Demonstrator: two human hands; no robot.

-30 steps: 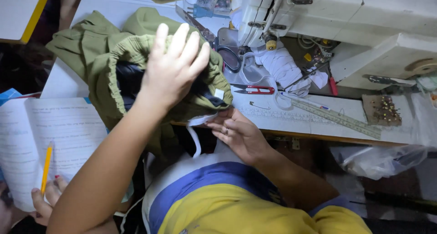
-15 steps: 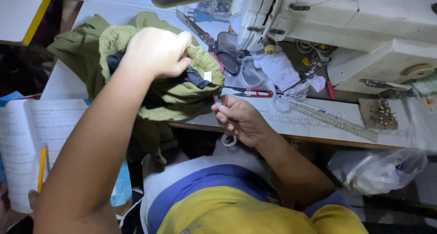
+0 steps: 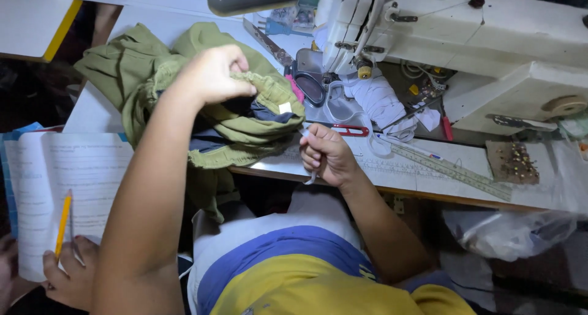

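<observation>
Left hand (image 3: 214,75): closed in a fist on the gathered waistband edge of the olive-green garment (image 3: 239,122), which lies bunched on the white sewing table (image 3: 98,110) directly under and around the hand. Dark lining and a small white label show just right of the knuckles. The rest of the garment spreads to the far left of the table, and one part hangs over the near edge.

Right hand (image 3: 324,154): closed, fingers curled around a narrow white elastic strip (image 3: 311,178), whose end loops out below the fist. The hand sits at the table's near edge, just right of the garment, close to it but whether touching cannot be told.

Beyond the right hand: red-handled thread snips (image 3: 349,130), a bundle of white elastic (image 3: 380,100), a clear ruler (image 3: 456,171) lying aslant, and the white sewing machine (image 3: 490,39) at the back.

Far right: a brown pad studded with pins (image 3: 513,163) and a clear plastic bag (image 3: 508,232) hanging below the table edge.

Lower left: an open notebook (image 3: 67,186), with another person's hand (image 3: 70,272) holding a yellow pencil (image 3: 63,224) over it.
</observation>
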